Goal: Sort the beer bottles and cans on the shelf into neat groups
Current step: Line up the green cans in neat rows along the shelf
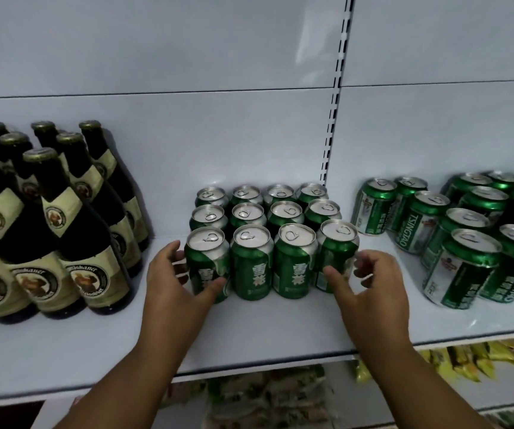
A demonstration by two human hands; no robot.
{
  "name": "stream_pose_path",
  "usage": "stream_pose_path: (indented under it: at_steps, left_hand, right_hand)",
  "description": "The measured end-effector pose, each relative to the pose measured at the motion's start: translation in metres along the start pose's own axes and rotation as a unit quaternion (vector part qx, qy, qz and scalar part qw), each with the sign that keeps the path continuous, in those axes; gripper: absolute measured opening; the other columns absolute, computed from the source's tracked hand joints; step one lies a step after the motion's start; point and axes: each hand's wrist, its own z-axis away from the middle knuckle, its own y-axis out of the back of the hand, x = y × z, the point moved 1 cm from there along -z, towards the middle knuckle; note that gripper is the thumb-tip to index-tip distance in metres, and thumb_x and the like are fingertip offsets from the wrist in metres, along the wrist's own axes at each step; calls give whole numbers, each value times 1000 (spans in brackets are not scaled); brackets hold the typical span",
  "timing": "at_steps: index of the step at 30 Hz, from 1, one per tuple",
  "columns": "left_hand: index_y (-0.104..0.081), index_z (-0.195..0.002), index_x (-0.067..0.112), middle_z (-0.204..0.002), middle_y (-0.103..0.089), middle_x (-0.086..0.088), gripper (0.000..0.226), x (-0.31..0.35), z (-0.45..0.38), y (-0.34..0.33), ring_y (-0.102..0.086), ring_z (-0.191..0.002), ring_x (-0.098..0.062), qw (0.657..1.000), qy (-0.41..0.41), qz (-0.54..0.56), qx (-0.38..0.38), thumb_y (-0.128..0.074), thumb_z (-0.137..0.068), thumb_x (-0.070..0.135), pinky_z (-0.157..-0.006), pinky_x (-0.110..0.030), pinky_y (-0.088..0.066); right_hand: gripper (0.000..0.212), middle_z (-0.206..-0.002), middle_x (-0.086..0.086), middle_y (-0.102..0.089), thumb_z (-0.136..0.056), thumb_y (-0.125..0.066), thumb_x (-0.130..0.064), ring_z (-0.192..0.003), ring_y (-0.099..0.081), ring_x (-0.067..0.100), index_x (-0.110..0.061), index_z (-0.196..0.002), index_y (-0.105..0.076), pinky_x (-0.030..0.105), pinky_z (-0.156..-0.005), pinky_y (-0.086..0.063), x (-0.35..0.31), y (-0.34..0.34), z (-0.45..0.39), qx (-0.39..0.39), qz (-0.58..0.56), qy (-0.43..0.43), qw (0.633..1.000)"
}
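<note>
Both hands reach onto the pale grey metal shelf (pixel 280 329) and bracket the front row of a block of green aluminium beer cans with silver tops (pixel 272 230). The left hand (pixel 175 283) curls round the outer side of the front-left green can (pixel 207 264), thumb across its printed face and fingers tucked behind its left flank — a real grip. The right hand (pixel 365 284) cups the front-right green can (pixel 338 255), thumb pressed on its face and fingers bent round its right side, touching it.

The block stands in three rows of four, every can upright and packed shoulder to shoulder, near the middle of the shelf, with its back row close to the rear panel.

To the right, set apart by a strip of bare shelf, stands a looser cluster of green and white Tsingtao beer cans (pixel 454 230) — upright, in uneven rows running back to the wall. To the left, also apart from the block, a group of dark glass beer bottles with cream labels and gold caps (pixel 57 212) stands in rows.

A slotted upright rail (pixel 336 97) runs down the back panel behind the cans. Below the shelf edge, yellow snack packets (pixel 466 357) lie on a lower level.
</note>
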Motion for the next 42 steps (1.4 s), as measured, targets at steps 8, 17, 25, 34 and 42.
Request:
stream_pose_path:
  at_steps: [8,17,25,34,42]
  left_hand:
    - [-47,-118,30,-110,-58,14,66,10,11,-8,-54,-91,12,999,19,-33,18,-89,-68,20,-67,-2,-39]
    - [-48,-112,32,-112,-56,8,69,-3,6,-10,-58,-99,-10,998,5,-58,35,-92,-60,40,-81,-32,-54]
    - [-46,-128,24,-121,-52,4,81,-8,-7,1,-57,-106,-16,997,-33,-65,-19,-87,-62,46,-91,-41,-54]
    - [-44,-132,23,-122,-50,4,73,-12,-12,7,-55,-107,-17,993,-80,-66,-54,-84,-73,36,-94,-43,-52]
    - [-43,-140,12,-138,-45,-8,85,15,-10,21,-39,-129,-25,952,-241,-187,8,-83,-71,42,-113,-39,-30]
  right_hand:
    - [31,-69,-9,-60,-83,-68,-53,-66,-58,14,-25,-81,-55,30,-60,-48,-12,-22,11,-159,60,39,985]
    - [24,-78,4,-65,-95,-56,-38,-71,-62,30,-24,-94,-36,40,-61,-51,-21,-28,9,-171,90,53,980]
    - [15,-80,1,-66,-94,-59,-33,-72,-62,28,-25,-94,-46,35,-58,-48,-35,-30,25,-126,94,27,987]
    - [49,-94,0,-69,-94,-61,-27,-84,-64,27,-25,-140,-44,33,-62,-48,-57,-27,7,-98,146,81,981]
    - [54,-101,1,-64,-85,-73,-32,-89,-60,25,-20,-132,-49,35,-69,-52,-61,-26,4,-69,172,112,976]
